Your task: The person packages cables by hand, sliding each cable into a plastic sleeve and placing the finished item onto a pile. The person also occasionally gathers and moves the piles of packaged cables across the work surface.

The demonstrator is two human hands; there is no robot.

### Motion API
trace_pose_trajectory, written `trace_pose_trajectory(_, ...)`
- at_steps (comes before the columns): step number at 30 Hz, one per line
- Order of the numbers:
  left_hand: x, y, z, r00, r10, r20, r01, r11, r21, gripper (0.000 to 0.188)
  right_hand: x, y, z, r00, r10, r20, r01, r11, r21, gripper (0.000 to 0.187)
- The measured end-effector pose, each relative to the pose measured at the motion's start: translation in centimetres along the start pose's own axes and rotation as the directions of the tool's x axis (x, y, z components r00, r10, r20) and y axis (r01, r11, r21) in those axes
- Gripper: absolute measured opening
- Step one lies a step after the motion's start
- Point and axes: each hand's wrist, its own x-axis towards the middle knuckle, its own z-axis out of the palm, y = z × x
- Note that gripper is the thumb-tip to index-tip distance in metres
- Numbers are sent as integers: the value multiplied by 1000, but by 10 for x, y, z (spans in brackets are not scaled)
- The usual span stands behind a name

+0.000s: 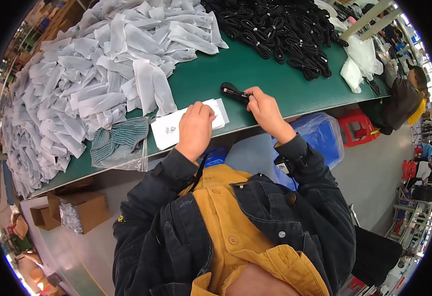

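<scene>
A coiled black cable [235,92] is pinched in my right hand [266,111], its looped end and plug sticking out to the left above the green table. My left hand [195,129] lies over a stack of flat white bags [165,133] near the table's front edge. Its fingers are bent and pressed together at the top bag's right end; their tips are partly hidden. A translucent edge of a bag [223,110] shows just right of these fingers. The cable is a short way from the stack, not touching it.
Filled white bags [97,74] form a large heap on the left. Coiled black cables [285,32] are piled at the back right. A striped teal cloth [119,139] lies left of the stack. Below the table are a blue lined bin [314,135] and a red stool [358,127].
</scene>
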Motion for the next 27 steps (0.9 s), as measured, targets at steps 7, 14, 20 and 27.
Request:
trace_pose_trajectory(7, 1, -1, -6, 964, -241, 113, 263, 928, -263, 10, -29, -20, -1, 997, -2, -83, 23, 967, 253, 17)
trace_pose_trajectory(14, -1, -7, -8, 883, -417, 215, 468, 762, -447, 5, -37, -23, -11, 924, -363, -118, 360, 932, -48, 17)
trace_pose_trajectory(20, -1, -5, -15, 903, -371, 214, 425, 706, -567, 5, -35, -24, -14, 979, -123, 160, 67, 946, 317, 16)
trace_pose_trajectory(27, -5, 5, -30, 993, -90, 78, 117, 864, -490, 8, -27, -33, -24, 693, 226, 685, -653, 601, 461, 20)
